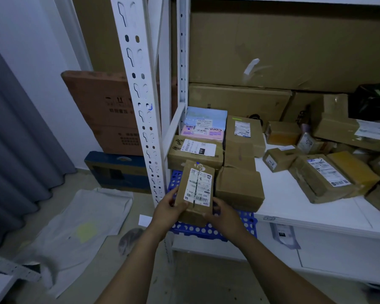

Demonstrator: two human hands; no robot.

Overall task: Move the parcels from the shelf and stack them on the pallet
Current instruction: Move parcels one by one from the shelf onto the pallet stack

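Dim storeroom, floor (pixel 206 277) underfoot. Left hand (pixel 170 205) and right hand (pixel 223 216) each curl round one side of a small labelled parcel (pixel 196 189), label up. They hold it over the blue pallet (pixel 208 232), probably to seat it flat in front. Behind it, stacked parcels (pixel 195 151). Further right, loose parcels (pixel 320 176) wait on the white shelf (pixel 294 202).

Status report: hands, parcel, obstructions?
Left hand, right hand grip small white-labelled brown cardboard parcel. Over blue perforated plastic pallet. Brown boxes stacked close behind.
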